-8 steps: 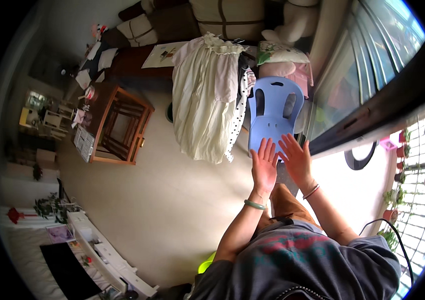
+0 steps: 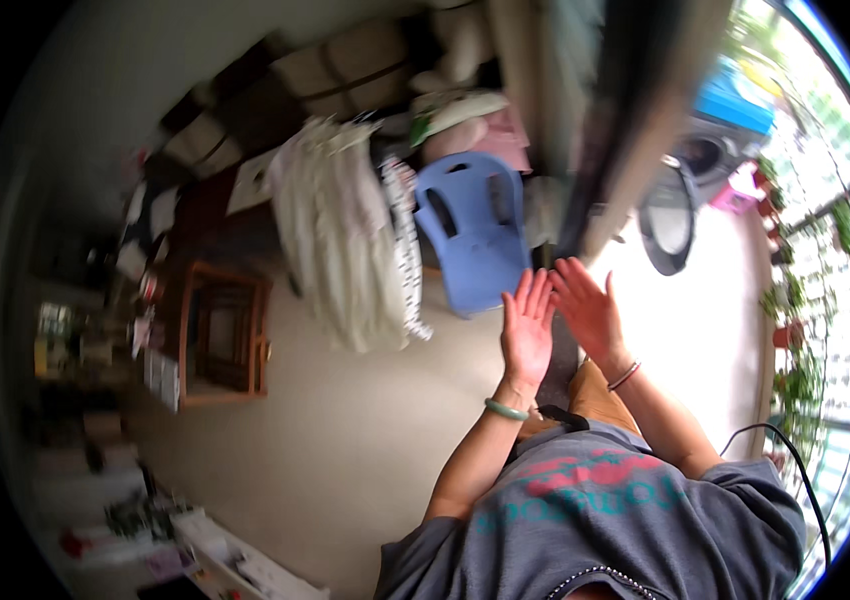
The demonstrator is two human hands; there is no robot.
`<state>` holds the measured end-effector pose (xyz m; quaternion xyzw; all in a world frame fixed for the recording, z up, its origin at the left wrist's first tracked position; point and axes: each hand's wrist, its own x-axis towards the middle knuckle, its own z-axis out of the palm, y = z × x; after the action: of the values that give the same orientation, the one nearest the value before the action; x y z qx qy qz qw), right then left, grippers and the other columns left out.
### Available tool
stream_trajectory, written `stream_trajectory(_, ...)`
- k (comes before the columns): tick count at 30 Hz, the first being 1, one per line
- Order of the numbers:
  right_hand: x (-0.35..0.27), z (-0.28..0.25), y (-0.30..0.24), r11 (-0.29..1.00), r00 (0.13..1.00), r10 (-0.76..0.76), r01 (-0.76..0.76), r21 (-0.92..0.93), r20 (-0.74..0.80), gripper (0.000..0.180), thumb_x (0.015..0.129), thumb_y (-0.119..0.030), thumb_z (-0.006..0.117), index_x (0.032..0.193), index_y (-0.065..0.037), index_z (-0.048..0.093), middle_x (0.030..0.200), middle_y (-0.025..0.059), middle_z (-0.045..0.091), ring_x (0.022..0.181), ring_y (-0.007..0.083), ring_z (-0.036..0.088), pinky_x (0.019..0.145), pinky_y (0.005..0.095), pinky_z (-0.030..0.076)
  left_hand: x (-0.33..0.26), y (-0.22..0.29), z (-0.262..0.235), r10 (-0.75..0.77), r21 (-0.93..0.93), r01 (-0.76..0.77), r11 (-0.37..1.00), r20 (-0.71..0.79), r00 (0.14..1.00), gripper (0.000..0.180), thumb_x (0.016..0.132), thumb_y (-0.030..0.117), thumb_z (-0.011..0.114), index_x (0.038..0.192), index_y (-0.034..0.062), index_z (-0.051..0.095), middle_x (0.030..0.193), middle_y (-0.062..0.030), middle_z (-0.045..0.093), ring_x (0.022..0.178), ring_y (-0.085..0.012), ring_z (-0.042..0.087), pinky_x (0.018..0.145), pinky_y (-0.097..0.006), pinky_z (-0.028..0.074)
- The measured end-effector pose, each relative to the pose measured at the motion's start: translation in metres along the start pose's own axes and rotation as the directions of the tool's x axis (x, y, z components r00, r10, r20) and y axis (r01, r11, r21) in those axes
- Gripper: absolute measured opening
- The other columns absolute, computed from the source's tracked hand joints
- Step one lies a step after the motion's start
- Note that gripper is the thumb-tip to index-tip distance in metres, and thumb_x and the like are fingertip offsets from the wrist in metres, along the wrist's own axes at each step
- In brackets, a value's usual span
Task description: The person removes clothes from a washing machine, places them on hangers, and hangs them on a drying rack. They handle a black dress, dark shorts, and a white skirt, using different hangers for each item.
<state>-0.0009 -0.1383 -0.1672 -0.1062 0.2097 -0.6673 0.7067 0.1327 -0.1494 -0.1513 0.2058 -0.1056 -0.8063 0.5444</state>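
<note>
My left hand [image 2: 526, 325] is raised flat with fingers together and straight, palm facing right, a green bangle on its wrist. My right hand [image 2: 588, 310] is beside it, fingers spread, a thin bracelet on the wrist. The two hands are close together and hold nothing. Just beyond them stands a blue plastic chair [image 2: 477, 232]. Left of the chair hang pale garments [image 2: 335, 235] on a rack.
A wooden frame table [image 2: 217, 333] stands at the left on the beige floor [image 2: 345, 430]. Cluttered shelves line the far left. A dark round fan-like object [image 2: 667, 222] and potted plants [image 2: 795, 300] are at the right by a railing.
The view has swung, so the chair and clothes sit more to the left. My hands have lifted off the chair's edge and are now held up, apart from it.
</note>
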Motion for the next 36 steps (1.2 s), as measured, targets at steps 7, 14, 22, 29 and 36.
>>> stream_trajectory(7, -0.065, -0.086, -0.142, 0.968, 0.948, -0.213, 0.239, 0.083, -0.236, 0.066, 0.101, -0.054, 0.03, 0.141, -0.003, 0.041, 0.147, 0.0121, 0.043, 0.134, 0.0268, 0.042, 0.111, 0.0401, 0.033, 0.041, -0.163, 0.061, -0.282, 0.013, 0.281, 0.959, 0.047, 0.958, 0.049, 0.103, 0.039, 0.038, 0.141, 0.0087, 0.041, 0.143, -0.0106, 0.045, 0.132, -0.0206, 0.042, 0.112, -0.036, 0.031)
stream_trajectory(14, -0.117, -0.19, -0.316, 0.924, 0.847, -0.348, 0.383, 0.009, -0.402, 0.054, 0.103, -0.045, 0.034, 0.138, -0.004, 0.045, 0.141, 0.0117, 0.048, 0.128, 0.0256, 0.048, 0.104, 0.0402, 0.041, 0.091, -0.362, 0.129, -0.47, 0.021, 0.47, 0.882, 0.044, 0.881, 0.044, 0.103, 0.034, 0.04, 0.14, 0.0099, 0.041, 0.14, -0.011, 0.047, 0.13, -0.0239, 0.044, 0.109, -0.039, 0.035)
stream_trajectory(22, -0.096, -0.284, -0.434, 0.973, 0.858, -0.227, 0.224, -0.062, -0.461, 0.046, 0.102, -0.037, 0.042, 0.131, -0.003, 0.052, 0.135, 0.0111, 0.054, 0.121, 0.0236, 0.052, 0.1, 0.0388, 0.042, 0.151, -0.482, 0.164, -0.467, 0.009, 0.468, 0.884, -0.057, 0.883, 0.042, 0.102, 0.029, 0.043, 0.139, 0.009, 0.042, 0.137, -0.0111, 0.048, 0.128, -0.0225, 0.045, 0.108, -0.038, 0.036)
stream_trajectory(29, -0.004, -0.363, -0.5, 0.979, 0.882, -0.052, -0.048, -0.2, -0.468, 0.045, 0.099, -0.034, 0.048, 0.13, -0.002, 0.052, 0.135, 0.0115, 0.054, 0.121, 0.0224, 0.051, 0.103, 0.039, 0.04, 0.24, -0.55, 0.147, -0.433, -0.057, 0.432, 0.9, -0.224, 0.873, 0.036, 0.1, 0.026, 0.049, 0.133, 0.0125, 0.048, 0.129, -0.005, 0.054, 0.12, -0.0167, 0.049, 0.107, -0.036, 0.037)
stream_trajectory(36, 0.111, -0.461, -0.565, 0.849, 0.847, 0.053, -0.317, -0.422, -0.529, 0.049, 0.098, -0.036, 0.05, 0.133, -0.002, 0.05, 0.137, 0.0092, 0.052, 0.123, 0.0215, 0.05, 0.101, 0.0375, 0.041, 0.36, -0.628, 0.136, -0.385, -0.04, 0.394, 0.918, -0.318, 0.866, 0.049, 0.1, 0.034, 0.048, 0.143, 0.0133, 0.039, 0.143, -0.0058, 0.044, 0.132, -0.0176, 0.039, 0.11, -0.036, 0.031)
